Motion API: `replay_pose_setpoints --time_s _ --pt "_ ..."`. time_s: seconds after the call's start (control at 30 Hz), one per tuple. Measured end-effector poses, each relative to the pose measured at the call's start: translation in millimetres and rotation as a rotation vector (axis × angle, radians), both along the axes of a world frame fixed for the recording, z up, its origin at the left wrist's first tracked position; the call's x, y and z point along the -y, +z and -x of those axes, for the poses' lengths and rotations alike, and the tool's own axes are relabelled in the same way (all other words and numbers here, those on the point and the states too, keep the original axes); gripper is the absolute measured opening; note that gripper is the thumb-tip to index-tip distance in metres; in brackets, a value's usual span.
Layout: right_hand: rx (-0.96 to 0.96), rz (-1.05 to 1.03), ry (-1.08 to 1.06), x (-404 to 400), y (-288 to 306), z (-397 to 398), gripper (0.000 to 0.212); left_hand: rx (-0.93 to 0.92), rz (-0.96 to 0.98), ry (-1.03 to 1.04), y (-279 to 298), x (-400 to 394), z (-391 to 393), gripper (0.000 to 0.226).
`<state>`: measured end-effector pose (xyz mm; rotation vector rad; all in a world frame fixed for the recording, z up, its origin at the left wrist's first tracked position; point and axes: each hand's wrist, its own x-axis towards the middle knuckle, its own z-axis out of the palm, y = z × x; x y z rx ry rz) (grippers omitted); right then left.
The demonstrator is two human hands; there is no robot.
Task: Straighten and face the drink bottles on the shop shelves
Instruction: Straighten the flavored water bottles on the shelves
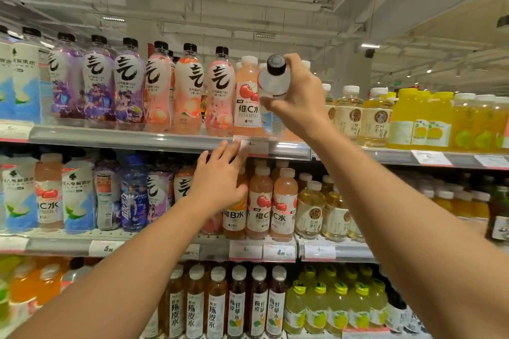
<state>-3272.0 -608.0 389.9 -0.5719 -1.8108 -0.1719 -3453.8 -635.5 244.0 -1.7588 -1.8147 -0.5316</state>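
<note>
Head view, shop drinks bay, three shelves showing.

Item 1: my right hand (298, 93), raised at the top shelf (132, 136). Fingers and thumb wrapped round a clear bottle with a black cap (272, 90), tipped so its cap points toward me. It sits in front of the shelf's front edge, just right of the pink cherry bottle with a white cap (248, 96); whether its base touches the shelf I cannot tell, as my hand covers that part.

Item 2: my left hand (220, 179), fingers spread and fairly straight, gripping nothing. Fingertips lie at the top shelf's front edge beside a price tag (254, 146); the palm hangs in front of the middle shelf's bottles.

Item 3: top shelf, left to right: blue-and-white bottles, purple-labelled black-capped bottles (99, 82), pink-labelled black-capped bottles (190, 90), the cherry bottle, then pale tea bottles (349, 112) and yellow juice bottles (421, 118) toward the right end.

Item 4: middle shelf (68, 245): mixed bottles at the left, cherry-label bottles (283, 203) near centre, pale yellow ones right of them.

Item 5: bottom shelf: orange drinks at the left, brown tea bottles (217, 303) in the centre, green-yellow bottles (338, 308) at the right.
</note>
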Motion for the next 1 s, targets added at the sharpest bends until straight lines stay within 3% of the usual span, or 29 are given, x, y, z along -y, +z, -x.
replay_pose_setpoints --time_s 0.23,0.37,0.6,1.0 --pt "-0.106 -0.060 0.106 48.0 -50.2 -33.7 0.059 -0.015 -0.004 -0.022 -1.0 -2.0 5.0 0.085" --pt "-0.069 0.035 0.143 71.6 -74.8 -53.6 0.060 0.091 0.150 -0.067 -3.8 11.0 -7.2 0.078" --pt "-0.072 0.245 0.243 97.3 -112.6 -85.5 0.064 0.155 0.352 -0.115 -58.2 92.0 -42.1 0.067" --pt "0.020 0.471 0.474 127.6 -189.1 -111.6 0.061 0.285 0.413 0.023 -98.2 206.6 -74.4 0.057"
